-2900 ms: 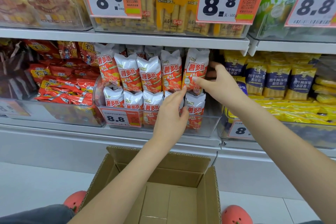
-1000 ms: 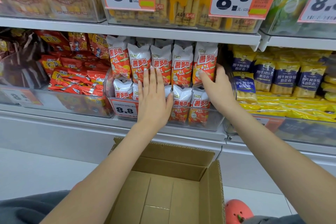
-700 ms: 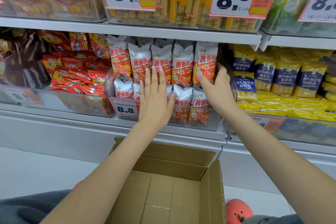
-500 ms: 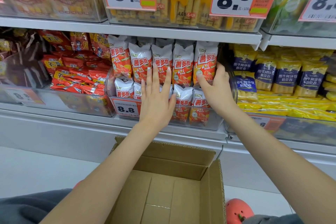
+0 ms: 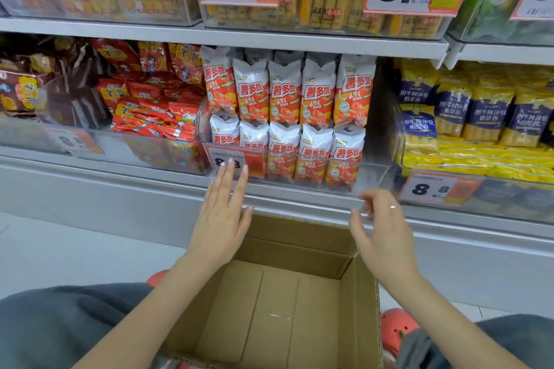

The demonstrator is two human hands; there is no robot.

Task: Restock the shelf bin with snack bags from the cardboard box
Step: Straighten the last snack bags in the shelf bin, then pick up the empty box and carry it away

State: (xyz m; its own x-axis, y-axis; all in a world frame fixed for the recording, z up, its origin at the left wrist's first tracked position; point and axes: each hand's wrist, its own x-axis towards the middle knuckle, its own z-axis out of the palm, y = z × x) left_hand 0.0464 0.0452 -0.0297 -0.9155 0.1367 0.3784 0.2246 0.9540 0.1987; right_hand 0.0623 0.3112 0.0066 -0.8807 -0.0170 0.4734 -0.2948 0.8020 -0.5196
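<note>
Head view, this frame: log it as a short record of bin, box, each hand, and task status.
bin: clear shelf bin holds two rows of red-and-white snack bags, standing upright
box: cardboard box open on the floor, no bags visible inside
left hand: left hand flat, fingers straight, holds nothing
right hand: right hand loosely curled, holds nothing
status: restocking looks complete

Your left hand (image 5: 221,219) held flat, fingers straight, pointing up; your right hand (image 5: 382,231) loosely curled, empty, ring visible.
</note>
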